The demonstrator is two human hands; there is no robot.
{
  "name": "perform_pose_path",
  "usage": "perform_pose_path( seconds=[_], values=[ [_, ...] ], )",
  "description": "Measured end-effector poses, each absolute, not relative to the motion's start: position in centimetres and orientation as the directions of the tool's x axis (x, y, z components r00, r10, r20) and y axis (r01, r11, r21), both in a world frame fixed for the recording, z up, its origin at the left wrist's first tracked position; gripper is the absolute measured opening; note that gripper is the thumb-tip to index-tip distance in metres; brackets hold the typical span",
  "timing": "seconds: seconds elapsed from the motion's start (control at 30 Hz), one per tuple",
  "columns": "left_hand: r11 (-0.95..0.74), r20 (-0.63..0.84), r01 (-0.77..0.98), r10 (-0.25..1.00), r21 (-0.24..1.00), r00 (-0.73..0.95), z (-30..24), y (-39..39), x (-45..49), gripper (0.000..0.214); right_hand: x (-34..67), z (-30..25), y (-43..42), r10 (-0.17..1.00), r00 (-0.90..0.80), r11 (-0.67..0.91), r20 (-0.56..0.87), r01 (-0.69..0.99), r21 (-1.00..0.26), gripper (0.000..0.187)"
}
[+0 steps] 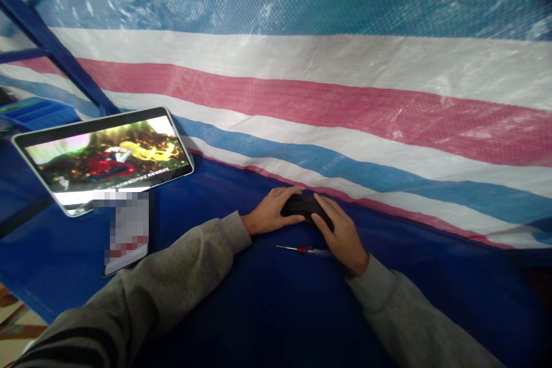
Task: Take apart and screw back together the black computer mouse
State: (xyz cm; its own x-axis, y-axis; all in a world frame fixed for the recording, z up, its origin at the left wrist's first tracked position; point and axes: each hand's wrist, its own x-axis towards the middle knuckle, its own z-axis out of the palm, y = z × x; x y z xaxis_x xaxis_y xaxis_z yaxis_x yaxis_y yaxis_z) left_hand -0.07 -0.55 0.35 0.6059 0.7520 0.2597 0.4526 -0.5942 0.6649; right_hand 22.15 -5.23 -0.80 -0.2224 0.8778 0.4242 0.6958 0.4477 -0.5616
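A black, rounded object shaped like a computer mouse (307, 207) rests at the blue table's far edge, gripped between both hands. My left hand (272, 211) curls around its left end, thumb on the near side and fingers on the far side. From the right, my right hand (344, 233) closes on its other end, with fingers over the top. Much of its surface is covered, so details cannot be made out. Just in front of it, a small screwdriver (304, 250) with a red and clear handle lies flat, its metal tip pointing left, its handle end beside my right hand.
A tablet (179, 169) showing a cartoon picture stands tilted at the left. Before it lies a phone (129, 261) with a blurred screen. Striped blue, white and red sheeting (345, 109) hangs behind the blue table (259, 305). A blue metal frame (56, 52) rises at the left.
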Motion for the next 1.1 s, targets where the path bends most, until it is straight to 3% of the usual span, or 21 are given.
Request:
perform_pose_path(
  seconds=[0.27, 0.43, 0.8, 0.87, 0.93, 1.0, 1.1],
  values=[
    [-0.533, 0.310, 0.449, 0.821, 0.718, 0.480, 0.1, -0.2, -0.1, 0.042, 22.7, -0.9, -4.6, 0.898, -0.063, 0.349, 0.435, 0.704, -0.619, 0.042],
    [-0.513, 0.352, 0.494, 0.853, 0.702, 0.386, 0.1, -0.1, -0.1, 0.027, 22.7, -1.1, -4.5, 0.902, -0.077, 0.356, 0.425, 0.691, -0.629, 0.044],
    [-0.485, 0.386, 0.636, 0.872, 0.600, 0.301, 0.1, -0.3, -0.1, 0.034, 22.3, -1.0, -4.7, 0.881, -0.127, 0.394, 0.455, 0.730, -0.559, 0.047],
    [-0.573, 0.472, 0.619, 0.812, 0.537, 0.343, 0.2, -0.8, -0.1, 0.039, 22.4, -1.2, -4.6, 0.881, -0.129, 0.394, 0.456, 0.734, -0.553, 0.047],
    [-0.716, 0.509, 0.547, 0.696, 0.434, 0.507, 0.4, -1.3, -0.1, 0.036, 22.4, -1.3, -4.6, 0.875, -0.132, 0.402, 0.466, 0.735, -0.546, 0.045],
    [-0.801, 0.465, 0.483, 0.599, 0.353, 0.652, 0.6, -1.6, -0.1, 0.037, 22.4, -1.4, -4.6, 0.869, -0.137, 0.411, 0.476, 0.735, -0.540, 0.043],
    [-0.823, 0.418, 0.462, 0.566, 0.330, 0.711, 0.9, -1.7, 0.0, 0.036, 22.4, -1.4, -4.6, 0.867, -0.138, 0.415, 0.478, 0.732, -0.541, 0.040]
  ],
)
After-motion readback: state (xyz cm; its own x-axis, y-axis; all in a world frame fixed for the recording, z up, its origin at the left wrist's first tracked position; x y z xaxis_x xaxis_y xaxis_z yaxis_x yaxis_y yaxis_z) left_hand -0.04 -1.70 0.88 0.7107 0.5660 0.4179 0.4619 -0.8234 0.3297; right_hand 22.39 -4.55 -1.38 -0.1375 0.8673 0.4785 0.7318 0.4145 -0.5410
